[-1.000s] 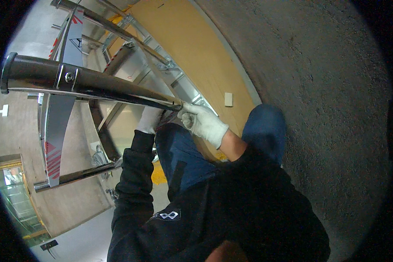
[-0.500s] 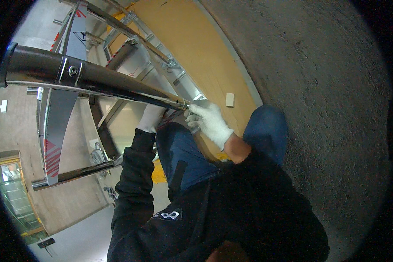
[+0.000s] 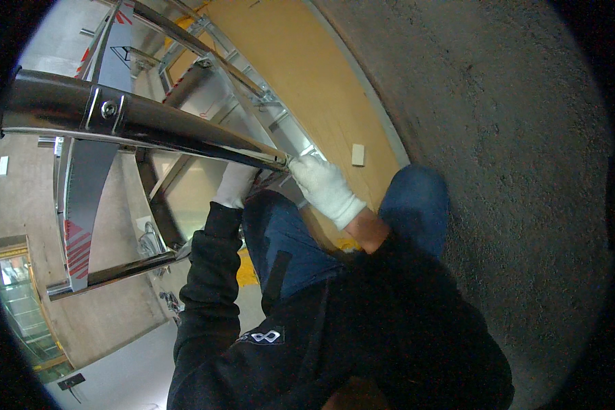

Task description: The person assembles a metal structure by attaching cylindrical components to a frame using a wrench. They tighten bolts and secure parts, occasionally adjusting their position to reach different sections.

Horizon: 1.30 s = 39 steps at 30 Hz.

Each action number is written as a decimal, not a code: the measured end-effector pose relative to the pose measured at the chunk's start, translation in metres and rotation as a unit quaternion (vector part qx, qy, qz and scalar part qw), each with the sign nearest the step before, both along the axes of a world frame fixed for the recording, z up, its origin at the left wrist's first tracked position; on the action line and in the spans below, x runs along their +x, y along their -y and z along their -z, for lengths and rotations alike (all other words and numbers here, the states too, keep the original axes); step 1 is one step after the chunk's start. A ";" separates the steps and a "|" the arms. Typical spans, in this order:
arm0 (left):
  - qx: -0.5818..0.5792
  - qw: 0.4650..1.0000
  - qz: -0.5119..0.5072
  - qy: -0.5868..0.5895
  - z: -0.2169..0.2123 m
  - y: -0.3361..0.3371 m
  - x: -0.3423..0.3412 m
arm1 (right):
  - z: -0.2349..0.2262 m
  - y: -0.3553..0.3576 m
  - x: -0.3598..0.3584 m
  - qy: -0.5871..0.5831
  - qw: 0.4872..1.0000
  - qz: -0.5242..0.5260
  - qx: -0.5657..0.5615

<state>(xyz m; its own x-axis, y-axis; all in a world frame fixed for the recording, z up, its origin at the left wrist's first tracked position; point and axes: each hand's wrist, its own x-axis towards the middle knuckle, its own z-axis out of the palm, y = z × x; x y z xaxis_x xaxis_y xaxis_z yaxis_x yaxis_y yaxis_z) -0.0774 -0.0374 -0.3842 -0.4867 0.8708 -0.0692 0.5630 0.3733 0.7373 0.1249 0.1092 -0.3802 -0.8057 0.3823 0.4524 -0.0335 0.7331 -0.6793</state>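
Head view: I look down my own body at a railing.
Rail: the shiny round steel handrail tube point(image 3: 150, 126) runs from upper left to centre, above the glass panels point(image 3: 191, 184).
Right hand: my white-gloved right hand point(image 3: 324, 188) is clamped on the tube's near end.
Left hand: my white-gloved left hand point(image 3: 236, 183) sits under the tube; I cannot tell its grip.
Ground: rough grey concrete floor point(image 3: 512, 171) on the right.

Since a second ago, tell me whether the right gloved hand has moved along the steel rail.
No. The right hand stays at the near end of the rail, just left of the small white plate on the yellow wall.
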 end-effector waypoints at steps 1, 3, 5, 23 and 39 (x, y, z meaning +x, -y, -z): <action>-0.001 1.000 -0.008 0.010 0.001 0.000 0.000 | -0.001 -0.001 0.000 0.008 1.000 0.001 0.027; -0.004 0.998 -0.032 0.055 0.003 -0.001 0.002 | -0.004 -0.004 0.001 0.032 0.998 -0.003 0.046; -0.002 0.997 -0.023 0.073 0.003 -0.004 0.004 | -0.003 -0.006 0.001 0.037 0.998 -0.004 0.051; 0.006 0.917 -0.187 0.352 -0.021 -0.017 0.025 | -0.006 -0.006 -0.016 0.057 0.596 -0.007 -0.801; -0.004 0.980 -0.076 0.186 -0.021 -0.014 0.019 | 0.003 -0.019 -0.013 0.051 0.848 -0.027 -0.527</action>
<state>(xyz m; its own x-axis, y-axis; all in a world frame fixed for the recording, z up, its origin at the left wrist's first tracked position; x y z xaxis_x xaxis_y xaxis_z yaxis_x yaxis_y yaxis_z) -0.0582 -0.0235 -0.3629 -0.5511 0.7885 -0.2730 0.1934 0.4390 0.8774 0.1120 0.1282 -0.3832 -0.8496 0.4920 -0.1900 0.0495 -0.2841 -0.9575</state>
